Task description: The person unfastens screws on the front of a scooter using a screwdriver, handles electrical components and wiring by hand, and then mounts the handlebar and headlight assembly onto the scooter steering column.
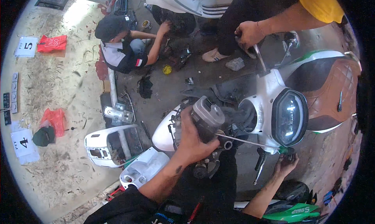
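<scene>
My left hand is closed round a grey-and-black rounded housing, held up in front of the scooter. Its exact kind is not plain to see. In my right hand is the green handle of a long screwdriver. The thin shaft runs leftward under the headlight to the lower side of the housing; whether the tip touches it I cannot tell. Just above my right hand is the black-rimmed headlight in the white scooter front. A white fender lies to the left of my left hand.
White body panels lie on the left, with a metal bracket beyond them. A person crouches at the far left; another person's hand is near the handlebar. A screwdriver-like tool rests on the brown seat.
</scene>
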`<control>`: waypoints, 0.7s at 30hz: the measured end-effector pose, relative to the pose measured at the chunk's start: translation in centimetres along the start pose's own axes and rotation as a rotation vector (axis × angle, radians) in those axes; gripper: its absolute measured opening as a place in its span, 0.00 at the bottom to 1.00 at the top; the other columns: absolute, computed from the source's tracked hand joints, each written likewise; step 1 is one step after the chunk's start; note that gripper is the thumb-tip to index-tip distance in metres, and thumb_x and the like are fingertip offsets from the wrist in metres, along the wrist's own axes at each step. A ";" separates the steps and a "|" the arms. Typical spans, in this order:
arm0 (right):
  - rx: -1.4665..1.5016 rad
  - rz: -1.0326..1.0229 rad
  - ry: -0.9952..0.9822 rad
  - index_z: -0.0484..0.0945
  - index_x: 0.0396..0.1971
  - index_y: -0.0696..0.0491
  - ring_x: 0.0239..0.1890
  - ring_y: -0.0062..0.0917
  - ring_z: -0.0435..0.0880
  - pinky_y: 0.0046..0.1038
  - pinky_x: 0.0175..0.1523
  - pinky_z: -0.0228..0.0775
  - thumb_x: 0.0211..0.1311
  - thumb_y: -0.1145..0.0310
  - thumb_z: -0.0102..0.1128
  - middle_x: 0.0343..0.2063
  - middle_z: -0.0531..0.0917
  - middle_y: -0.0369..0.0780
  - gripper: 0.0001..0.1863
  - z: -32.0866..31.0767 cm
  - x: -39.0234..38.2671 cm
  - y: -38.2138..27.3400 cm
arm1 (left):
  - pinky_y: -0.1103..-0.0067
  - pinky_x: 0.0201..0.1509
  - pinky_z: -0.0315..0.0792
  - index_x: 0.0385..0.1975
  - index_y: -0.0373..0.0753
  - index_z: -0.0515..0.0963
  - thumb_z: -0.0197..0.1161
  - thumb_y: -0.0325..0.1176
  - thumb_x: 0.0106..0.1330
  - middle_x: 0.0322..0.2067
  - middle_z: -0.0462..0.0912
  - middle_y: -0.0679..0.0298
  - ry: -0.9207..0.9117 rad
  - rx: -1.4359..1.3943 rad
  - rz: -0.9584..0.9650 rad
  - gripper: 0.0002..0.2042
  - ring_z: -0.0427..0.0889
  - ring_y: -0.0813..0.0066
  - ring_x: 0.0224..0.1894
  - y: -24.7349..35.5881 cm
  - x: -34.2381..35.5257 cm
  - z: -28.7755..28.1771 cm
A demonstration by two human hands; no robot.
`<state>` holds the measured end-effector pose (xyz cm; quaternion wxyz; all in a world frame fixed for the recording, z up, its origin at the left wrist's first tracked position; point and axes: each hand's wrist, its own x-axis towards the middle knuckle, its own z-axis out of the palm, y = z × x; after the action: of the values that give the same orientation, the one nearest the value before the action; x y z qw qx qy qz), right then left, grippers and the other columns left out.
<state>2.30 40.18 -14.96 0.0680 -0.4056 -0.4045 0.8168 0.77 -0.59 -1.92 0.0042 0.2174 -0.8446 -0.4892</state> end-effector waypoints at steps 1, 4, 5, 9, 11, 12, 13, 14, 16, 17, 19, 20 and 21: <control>0.097 0.083 -0.022 0.76 0.40 0.57 0.40 0.29 0.79 0.27 0.49 0.70 0.66 0.62 0.54 0.36 0.81 0.41 0.13 -0.2 -0.1 -0.3 | 0.65 0.64 0.57 0.59 0.29 0.50 0.71 0.34 0.39 0.52 0.60 0.45 -0.008 0.043 0.038 0.46 0.63 0.49 0.57 -0.1 0.1 0.0; 0.004 0.004 0.088 0.75 0.43 0.58 0.44 0.29 0.77 0.32 0.51 0.68 0.64 0.60 0.54 0.40 0.80 0.43 0.17 0.1 -0.5 0.0 | 0.71 0.64 0.59 0.61 0.33 0.42 0.70 0.29 0.40 0.55 0.64 0.49 -0.046 0.153 0.032 0.49 0.65 0.60 0.58 -0.8 0.0 0.3; -0.039 0.013 -0.048 0.74 0.45 0.59 0.45 0.30 0.77 0.33 0.51 0.69 0.62 0.60 0.56 0.42 0.80 0.43 0.18 -1.7 0.5 0.3 | 0.71 0.64 0.59 0.61 0.33 0.42 0.70 0.29 0.40 0.55 0.64 0.49 -0.069 0.142 0.025 0.49 0.65 0.60 0.58 -0.5 0.0 0.1; -0.206 -0.123 0.194 0.73 0.46 0.58 0.43 0.31 0.78 0.30 0.46 0.70 0.60 0.60 0.60 0.43 0.78 0.43 0.20 1.7 0.3 -0.3 | 0.73 0.64 0.60 0.61 0.31 0.39 0.71 0.30 0.37 0.56 0.63 0.48 -0.088 0.184 -0.134 0.53 0.65 0.60 0.59 0.0 0.0 -1.0; -0.263 -0.138 0.247 0.73 0.46 0.57 0.41 0.31 0.78 0.29 0.44 0.70 0.59 0.62 0.61 0.43 0.78 0.42 0.19 2.4 -0.6 -1.7 | 0.70 0.63 0.60 0.61 0.31 0.45 0.70 0.29 0.36 0.51 0.64 0.48 -0.056 0.070 -0.140 0.50 0.66 0.57 0.56 -0.2 -0.2 -0.7; -0.370 -0.163 0.114 0.73 0.45 0.56 0.40 0.30 0.77 0.27 0.44 0.70 0.58 0.64 0.61 0.42 0.78 0.41 0.18 2.2 -0.5 -2.4 | 0.70 0.63 0.60 0.61 0.31 0.45 0.70 0.29 0.36 0.51 0.64 0.48 -0.055 0.078 -0.141 0.50 0.66 0.57 0.56 -0.1 -0.1 -0.7; -0.480 -0.192 -0.017 0.73 0.45 0.56 0.39 0.29 0.77 0.26 0.43 0.70 0.58 0.67 0.61 0.41 0.78 0.40 0.17 1.5 -0.4 -3.2 | 0.70 0.63 0.60 0.61 0.32 0.45 0.70 0.28 0.37 0.51 0.64 0.48 -0.053 0.033 -0.116 0.49 0.66 0.57 0.56 -0.1 -0.1 -0.6; -0.567 -0.219 -0.158 0.73 0.43 0.57 0.38 0.28 0.76 0.28 0.44 0.69 0.55 0.69 0.62 0.39 0.77 0.40 0.16 -1.3 1.5 -3.7 | 0.71 0.63 0.60 0.61 0.32 0.44 0.70 0.27 0.37 0.52 0.64 0.49 -0.050 -0.010 -0.092 0.49 0.66 0.57 0.56 0.0 0.0 -0.6; -0.836 -0.338 -0.332 0.74 0.42 0.57 0.38 0.29 0.77 0.30 0.44 0.69 0.55 0.66 0.62 0.38 0.78 0.40 0.17 -0.9 1.9 -4.3 | 0.71 0.63 0.59 0.61 0.32 0.44 0.69 0.27 0.37 0.52 0.64 0.49 -0.045 -0.036 -0.116 0.49 0.66 0.58 0.57 0.8 0.0 -0.2; -1.095 -0.467 -0.524 0.74 0.41 0.58 0.38 0.31 0.77 0.31 0.44 0.69 0.54 0.63 0.63 0.38 0.78 0.41 0.18 -0.6 2.2 -4.7 | 0.71 0.64 0.58 0.61 0.32 0.44 0.68 0.26 0.38 0.53 0.64 0.49 -0.028 -0.066 -0.132 0.49 0.66 0.59 0.57 1.3 0.0 -0.2; -1.297 -0.746 -0.619 0.75 0.39 0.58 0.38 0.33 0.78 0.33 0.43 0.69 0.54 0.60 0.64 0.37 0.79 0.43 0.19 -1.1 3.2 -5.1 | 0.72 0.64 0.58 0.61 0.32 0.44 0.68 0.26 0.38 0.53 0.64 0.48 0.008 -0.054 -0.121 0.48 0.66 0.60 0.57 1.5 -0.1 -0.1; -1.495 -1.049 -0.696 0.75 0.38 0.59 0.37 0.36 0.78 0.34 0.43 0.69 0.53 0.57 0.64 0.35 0.79 0.45 0.21 -1.2 3.7 -5.3 | 0.72 0.64 0.58 0.61 0.32 0.43 0.68 0.25 0.38 0.54 0.64 0.48 0.037 -0.056 -0.107 0.48 0.66 0.60 0.58 1.5 -0.1 -0.1; -1.484 -1.044 -0.706 0.75 0.38 0.59 0.37 0.36 0.78 0.34 0.43 0.69 0.53 0.57 0.64 0.35 0.79 0.45 0.21 -0.3 3.9 -5.6 | 0.72 0.64 0.58 0.61 0.32 0.43 0.68 0.25 0.38 0.54 0.64 0.48 0.045 -0.045 -0.110 0.48 0.66 0.60 0.58 0.8 0.1 0.1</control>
<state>-1.28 45.82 -13.48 0.0236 0.1535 -0.9426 0.2957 0.39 -0.21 -1.37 0.0015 0.2741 -0.8199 -0.5027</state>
